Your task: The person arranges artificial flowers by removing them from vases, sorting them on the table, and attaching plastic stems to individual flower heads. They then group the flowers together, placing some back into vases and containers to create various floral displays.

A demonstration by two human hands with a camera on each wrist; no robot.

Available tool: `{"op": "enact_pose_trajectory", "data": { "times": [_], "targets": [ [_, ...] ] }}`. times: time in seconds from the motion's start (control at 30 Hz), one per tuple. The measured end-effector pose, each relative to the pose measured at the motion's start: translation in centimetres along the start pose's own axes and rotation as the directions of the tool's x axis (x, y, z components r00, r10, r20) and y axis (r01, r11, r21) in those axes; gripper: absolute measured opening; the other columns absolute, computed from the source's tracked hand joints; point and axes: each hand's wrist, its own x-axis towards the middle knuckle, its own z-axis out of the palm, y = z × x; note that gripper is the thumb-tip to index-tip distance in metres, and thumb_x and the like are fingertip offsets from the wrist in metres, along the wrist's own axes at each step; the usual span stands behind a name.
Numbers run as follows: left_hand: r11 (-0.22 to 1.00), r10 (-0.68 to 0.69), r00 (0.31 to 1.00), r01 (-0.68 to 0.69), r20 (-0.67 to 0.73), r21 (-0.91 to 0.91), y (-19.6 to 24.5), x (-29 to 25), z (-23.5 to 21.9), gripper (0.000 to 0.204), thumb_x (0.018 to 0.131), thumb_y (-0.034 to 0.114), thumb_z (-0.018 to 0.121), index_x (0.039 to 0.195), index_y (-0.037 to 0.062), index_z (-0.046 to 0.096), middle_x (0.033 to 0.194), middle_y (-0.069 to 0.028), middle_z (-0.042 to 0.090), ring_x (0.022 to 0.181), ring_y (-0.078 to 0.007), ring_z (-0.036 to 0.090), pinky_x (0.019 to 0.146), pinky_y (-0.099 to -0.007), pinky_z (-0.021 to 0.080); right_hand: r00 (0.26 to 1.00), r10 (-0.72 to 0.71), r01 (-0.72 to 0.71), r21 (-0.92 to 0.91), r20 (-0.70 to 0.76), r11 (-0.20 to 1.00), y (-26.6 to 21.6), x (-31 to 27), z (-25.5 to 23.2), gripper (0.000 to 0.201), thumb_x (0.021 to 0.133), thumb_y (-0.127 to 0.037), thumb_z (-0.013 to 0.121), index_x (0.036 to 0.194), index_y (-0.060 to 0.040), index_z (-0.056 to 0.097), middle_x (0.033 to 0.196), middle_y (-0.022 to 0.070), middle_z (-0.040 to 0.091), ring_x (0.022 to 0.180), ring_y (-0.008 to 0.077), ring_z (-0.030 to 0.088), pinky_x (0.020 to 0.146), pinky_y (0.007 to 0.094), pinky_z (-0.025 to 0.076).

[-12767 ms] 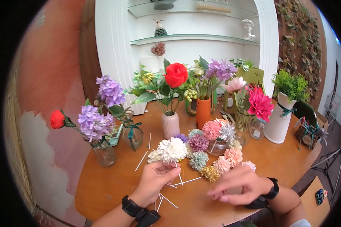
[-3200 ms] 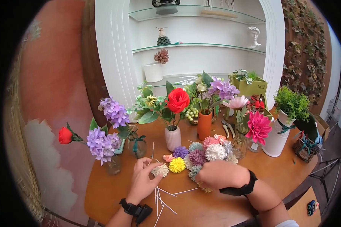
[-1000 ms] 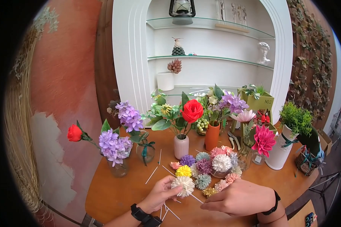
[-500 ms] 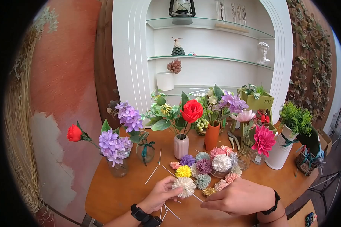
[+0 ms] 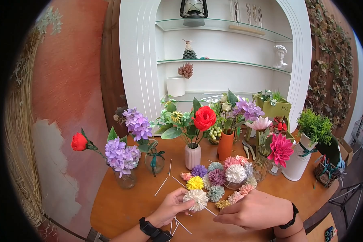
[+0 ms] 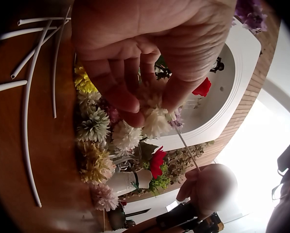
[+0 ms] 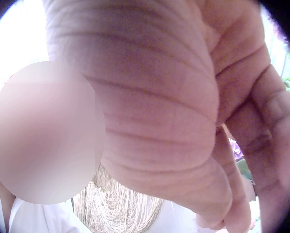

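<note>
A cream pompom flower (image 5: 196, 200) is gripped by my left hand (image 5: 170, 207), thumb and fingers around its edge, above the front of the table. From the flower a thin white stick (image 5: 209, 211) slants down to my right hand (image 5: 250, 211), which pinches its far end. The left wrist view shows the cream flower (image 6: 157, 122) under the fingers of the left hand (image 6: 149, 53), with the stick (image 6: 186, 145) running to the right hand (image 6: 203, 187). The right wrist view holds mostly the right palm (image 7: 154, 87); the stick cannot be seen there.
Beyond the hands lie a yellow flower (image 5: 195, 182), a teal flower (image 5: 216, 193) and several other pompom flowers. Loose white sticks (image 5: 161, 186) are scattered to the left. Behind stand a pink vase (image 5: 193, 156), an orange vase (image 5: 225, 147), glass jars and a white vase (image 5: 294, 163).
Since the 3.2-second-old view, the left hand has taken hold of a cream flower and the right has moved nearer, pinching a stick. Over the last second both hands stay almost still.
</note>
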Motion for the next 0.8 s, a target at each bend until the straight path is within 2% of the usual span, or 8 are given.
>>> {"op": "enact_pose_trajectory", "data": {
  "times": [0.57, 0.63, 0.8],
  "targets": [
    [1.000, -0.003, 1.000, 0.003, -0.001, 0.005, 0.16, -0.07, 0.11, 0.030, 0.090, 0.017, 0.068, 0.113, 0.0042, 0.053, 0.100, -0.0040, 0.064, 0.081, -0.0072, 0.061, 0.063, -0.0203, 0.048, 1.000, 0.002, -0.002, 0.002, 0.007, 1.000, 0.03, 0.07, -0.05, 0.035, 0.079, -0.012, 0.058, 0.114, -0.0144, 0.065, 0.085, -0.0008, 0.065, 0.066, 0.0183, 0.063, 0.055, 0.0315, 0.049],
    [1.000, -0.001, 1.000, 0.001, 0.000, 0.004, 0.11, -0.07, 0.08, 0.030, 0.090, 0.017, 0.068, 0.113, 0.0042, 0.053, 0.100, -0.0041, 0.065, 0.081, -0.0072, 0.061, 0.063, -0.0202, 0.048, 0.995, -0.030, 0.040, 0.102, -0.095, 0.994, 0.15, 0.05, 0.25, 0.029, 0.075, -0.006, 0.058, 0.104, -0.0038, 0.063, 0.078, 0.0082, 0.062, 0.062, 0.0272, 0.065, 0.052, 0.0382, 0.050],
    [1.000, -0.001, 1.000, 0.001, 0.001, 0.004, -0.11, 0.00, -0.10, 0.030, 0.090, 0.017, 0.068, 0.113, 0.0042, 0.053, 0.100, -0.0042, 0.065, 0.081, -0.0072, 0.061, 0.063, -0.0201, 0.048, 0.995, -0.034, 0.044, 0.097, -0.098, 0.994, 0.16, 0.07, 0.21, 0.028, 0.075, -0.005, 0.058, 0.103, -0.0043, 0.063, 0.078, 0.0078, 0.062, 0.061, 0.0271, 0.065, 0.051, 0.0380, 0.050]
  ]
}}
